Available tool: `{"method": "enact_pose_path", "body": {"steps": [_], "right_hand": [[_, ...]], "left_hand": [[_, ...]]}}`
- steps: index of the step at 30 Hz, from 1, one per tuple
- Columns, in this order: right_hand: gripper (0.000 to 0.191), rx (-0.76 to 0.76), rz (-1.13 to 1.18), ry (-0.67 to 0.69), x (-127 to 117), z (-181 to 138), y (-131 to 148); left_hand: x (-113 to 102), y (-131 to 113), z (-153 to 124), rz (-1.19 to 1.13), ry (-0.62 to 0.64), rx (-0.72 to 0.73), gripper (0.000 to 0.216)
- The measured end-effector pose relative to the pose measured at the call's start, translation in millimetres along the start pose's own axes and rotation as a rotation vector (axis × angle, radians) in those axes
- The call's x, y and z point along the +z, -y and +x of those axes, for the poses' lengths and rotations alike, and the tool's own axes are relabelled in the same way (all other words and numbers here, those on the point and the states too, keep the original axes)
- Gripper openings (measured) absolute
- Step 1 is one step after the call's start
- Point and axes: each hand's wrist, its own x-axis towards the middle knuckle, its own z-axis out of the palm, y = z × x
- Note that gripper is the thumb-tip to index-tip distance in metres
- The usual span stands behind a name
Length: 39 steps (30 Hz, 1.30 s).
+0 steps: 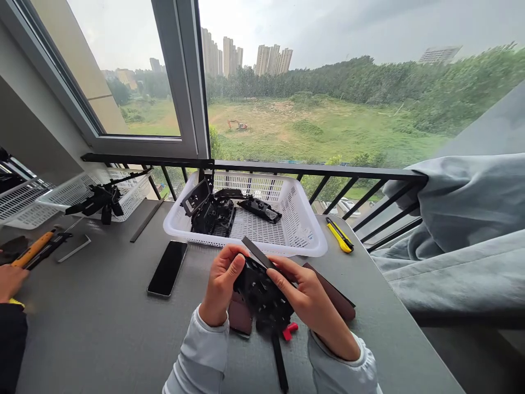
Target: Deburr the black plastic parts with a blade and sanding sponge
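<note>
My left hand (223, 284) and right hand (311, 306) pinch a black plastic housing (260, 293) from either side, steadying it against the flat grey blade (254, 253) pressed at its top edge.

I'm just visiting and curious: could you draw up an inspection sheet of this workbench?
Surface: grey table, beside a black railing.
Job's things: black plastic part, with a flat grey strip against it; dark brown sheets lie beneath.
Clutter: white basket of black parts, phone, yellow utility knife, red plastic piece.
Grippers: bare left hand and right hand both hold the black plastic part.
Cables: nothing seen.
Surroundings: co-worker's hand at left, grey fabric at right, excavator in a field outside.
</note>
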Motion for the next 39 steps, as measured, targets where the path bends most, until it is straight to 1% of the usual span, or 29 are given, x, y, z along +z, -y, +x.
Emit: {"method": "enact_pose_path", "body": {"steps": [3, 7, 9, 12, 15, 19, 22, 24, 26, 28, 30, 32, 35, 39], "right_hand": [[0.030, 0.030, 0.008, 0.027, 3, 0, 1], [0.030, 0.061, -0.022, 0.033, 8, -1, -2], [0.029, 0.074, -0.050, 0.022, 9, -1, -4], [0.028, 0.088, -0.075, 0.013, 10, -1, -6], [0.029, 0.087, -0.080, 0.020, 10, -1, -5], [0.028, 0.074, -0.089, 0.039, 9, -1, -3], [0.029, 0.076, -0.050, 0.046, 8, -2, -2], [0.030, 0.071, -0.025, 0.001, 6, -2, -3], [0.031, 0.069, -0.011, -0.082, 3, -2, -4], [0.033, 0.084, 0.014, -0.161, 0, -3, -5], [0.037, 0.107, 0.063, -0.203, -3, -4, -5], [0.039, 0.116, 0.110, -0.212, -5, -6, -4], [0.039, 0.092, 0.140, -0.196, -7, -10, -5], [0.040, 0.061, 0.126, -0.167, -11, -14, -8]], "left_hand": [[3, 0, 2, 0.167, -0.077, 0.099, 0.029], [7, 4, 5, 0.395, -0.209, 0.158, 0.010], [7, 7, 6, 0.463, -0.221, 0.161, 0.008], [5, 9, 7, 0.513, -0.203, 0.169, 0.011], [5, 9, 8, 0.514, -0.213, 0.176, 0.012], [6, 8, 9, 0.478, -0.236, 0.147, 0.011], [7, 7, 10, 0.447, -0.266, 0.149, 0.010], [6, 6, 10, 0.401, -0.292, 0.147, 0.009], [4, 5, 9, 0.315, -0.309, 0.131, 0.010], [1, 5, 8, 0.225, -0.305, 0.126, 0.012], [0, 6, 8, 0.181, -0.298, 0.120, 0.014], [-1, 7, 9, 0.177, -0.330, 0.090, 0.013], [0, 8, 11, 0.183, -0.389, 0.047, 0.010], [0, 9, 12, 0.259, -0.328, 0.035, 0.015]]}}
